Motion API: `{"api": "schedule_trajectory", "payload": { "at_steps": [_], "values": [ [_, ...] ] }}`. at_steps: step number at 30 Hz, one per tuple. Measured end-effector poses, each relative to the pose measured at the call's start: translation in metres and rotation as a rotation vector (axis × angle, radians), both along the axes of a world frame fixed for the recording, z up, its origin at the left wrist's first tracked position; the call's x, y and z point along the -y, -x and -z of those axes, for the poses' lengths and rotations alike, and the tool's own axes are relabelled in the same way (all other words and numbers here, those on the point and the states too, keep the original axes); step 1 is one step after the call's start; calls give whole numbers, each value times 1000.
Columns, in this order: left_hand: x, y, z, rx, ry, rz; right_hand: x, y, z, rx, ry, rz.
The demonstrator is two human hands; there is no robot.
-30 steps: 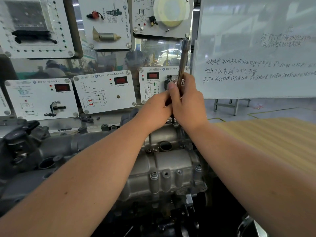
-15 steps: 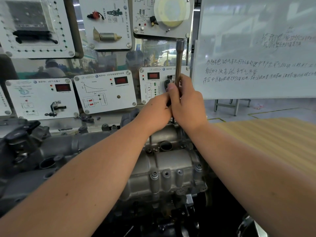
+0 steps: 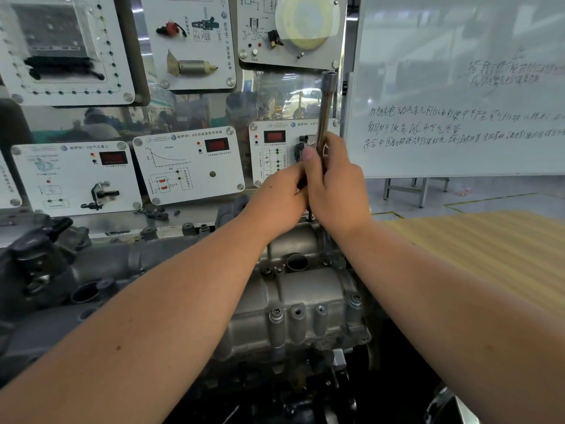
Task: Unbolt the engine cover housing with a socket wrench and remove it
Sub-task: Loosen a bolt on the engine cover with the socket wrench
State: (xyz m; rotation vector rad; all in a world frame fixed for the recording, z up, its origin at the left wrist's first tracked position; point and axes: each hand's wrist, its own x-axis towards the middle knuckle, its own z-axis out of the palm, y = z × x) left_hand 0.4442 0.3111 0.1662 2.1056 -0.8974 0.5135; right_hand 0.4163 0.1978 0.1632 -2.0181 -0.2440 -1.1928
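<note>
The grey cast engine cover housing (image 3: 305,298) lies across the lower middle, with several bolts along its near edge and a round port on top. A long metal socket wrench (image 3: 325,108) stands nearly upright over the housing's far edge. My right hand (image 3: 336,191) grips its lower shaft, thumb up along it. My left hand (image 3: 279,197) is pressed against the right one, its fingers curled round the same tool lower down. The wrench's tip and the bolt under it are hidden by my hands.
White sensor training panels (image 3: 186,166) stand close behind the engine. A whiteboard (image 3: 458,87) with writing fills the upper right. A striped wooden tabletop (image 3: 489,249) lies to the right. Dark engine parts (image 3: 36,261) sit at the left.
The wrench's top swung a little left, then came back right to near upright. Both hands stayed clasped at the same spot.
</note>
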Motion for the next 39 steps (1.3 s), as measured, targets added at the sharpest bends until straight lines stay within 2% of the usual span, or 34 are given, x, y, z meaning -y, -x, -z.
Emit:
{"api": "schedule_trajectory", "payload": {
  "at_steps": [6, 15, 23, 30, 35, 39],
  "values": [
    [-1, 2, 0, 12, 37, -1, 0, 0, 0, 18, 33, 15],
    [0, 3, -1, 9, -18, -24, 1, 0, 0, -20, -63, -38],
    [-2, 3, 1, -4, 26, -14, 0, -3, 2, 28, 58, 5],
    [-1, 2, -1, -5, -24, -25, 0, 1, 1, -1, -5, -23],
    [-2, 1, 0, 17, 32, -39, 2, -3, 3, 29, 68, 2],
    [-2, 2, 3, 6, 9, 9, 2, -4, 2, 20, 46, 22]
  ]
}}
